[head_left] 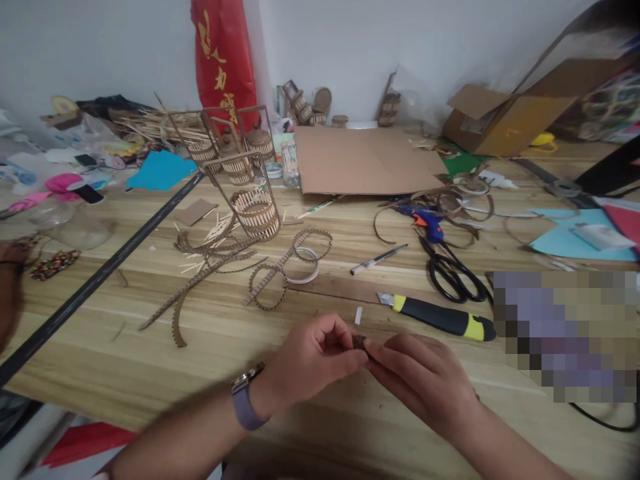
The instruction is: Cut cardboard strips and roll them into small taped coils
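My left hand [313, 363], with a watch on its wrist, and my right hand [425, 377] meet low in the middle of the view. Between their fingertips they pinch a small dark brown piece [359, 342]. Just beyond the fingers lies a small white strip [359, 315]. A utility knife [440, 318], blade out, rests above my right hand. Notched cardboard strips [180, 317] and rings [267, 287] lie to the left, near a white tape roll [301, 265]. Behind them stands a small slatted bucket [256, 217] with a tall handle.
A pen [379, 260], black scissors [455, 277] and a blue glue gun [429, 225] lie beyond the knife. Flat cardboard [367, 160] and an open box [500, 120] are at the back. Another person's hand [10, 287] shows at the left edge.
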`<move>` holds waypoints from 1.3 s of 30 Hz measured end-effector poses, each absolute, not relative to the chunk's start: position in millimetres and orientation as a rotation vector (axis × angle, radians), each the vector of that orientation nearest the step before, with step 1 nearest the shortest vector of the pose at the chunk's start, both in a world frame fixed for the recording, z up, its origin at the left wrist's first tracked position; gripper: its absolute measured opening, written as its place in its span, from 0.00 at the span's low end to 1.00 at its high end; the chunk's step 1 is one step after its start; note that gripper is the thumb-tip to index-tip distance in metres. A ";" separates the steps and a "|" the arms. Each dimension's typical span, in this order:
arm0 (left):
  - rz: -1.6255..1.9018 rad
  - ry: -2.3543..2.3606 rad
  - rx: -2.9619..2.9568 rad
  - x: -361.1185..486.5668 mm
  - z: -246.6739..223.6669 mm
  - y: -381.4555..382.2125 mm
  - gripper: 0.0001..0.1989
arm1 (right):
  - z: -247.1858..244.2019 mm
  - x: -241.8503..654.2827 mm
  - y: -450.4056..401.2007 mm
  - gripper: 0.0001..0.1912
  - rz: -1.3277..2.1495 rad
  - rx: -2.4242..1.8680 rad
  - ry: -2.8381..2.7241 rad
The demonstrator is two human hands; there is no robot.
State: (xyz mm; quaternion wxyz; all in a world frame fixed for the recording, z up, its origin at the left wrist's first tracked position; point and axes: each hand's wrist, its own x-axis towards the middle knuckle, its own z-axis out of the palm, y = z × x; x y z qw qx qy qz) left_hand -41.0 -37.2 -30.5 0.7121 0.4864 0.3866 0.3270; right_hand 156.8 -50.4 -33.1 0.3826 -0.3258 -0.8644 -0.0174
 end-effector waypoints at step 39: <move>0.671 0.720 1.056 -42.7 -36.1 -35.2 0.27 | -25.6 156.5 -55.0 0.05 -0.251 -0.939 -2.112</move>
